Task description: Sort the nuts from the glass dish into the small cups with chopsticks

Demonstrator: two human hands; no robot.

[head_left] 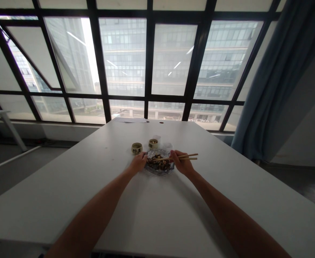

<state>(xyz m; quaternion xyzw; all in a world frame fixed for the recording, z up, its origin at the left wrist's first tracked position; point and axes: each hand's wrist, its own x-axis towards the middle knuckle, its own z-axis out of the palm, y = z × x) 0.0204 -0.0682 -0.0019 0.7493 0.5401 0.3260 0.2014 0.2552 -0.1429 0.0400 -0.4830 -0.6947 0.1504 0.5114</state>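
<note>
Nearest, the person's two bare forearms reach in over the white table [146,215] from either side toward a clear, crinkly-looking bowl [160,172], which sits on the tabletop between the hands. Dark and pale mixed pieces [162,165] lie in the bowl. The left hand [138,162] is at the bowl's left rim, its fingers drawn in narrow and holding the edge. The right hand [182,163], at the bowl's right side, is closed around a pair of wooden chopsticks [191,156]; their tips reach leftward over the pieces, and whether they grip one is too small to tell.

Just behind the bowl to its left stands a cream cup [137,148] with dark characters, close beyond the left hand. A second cup [153,144], with pale bits inside, stands directly behind the bowl, hemming in its far side along with some clear plastic items [167,146].

Well beyond the bowl, white sheets [130,120] lie at the table's far end. Past them are dark-framed windows [149,53], with a blue curtain [270,82] far off to the bowl's right.
</note>
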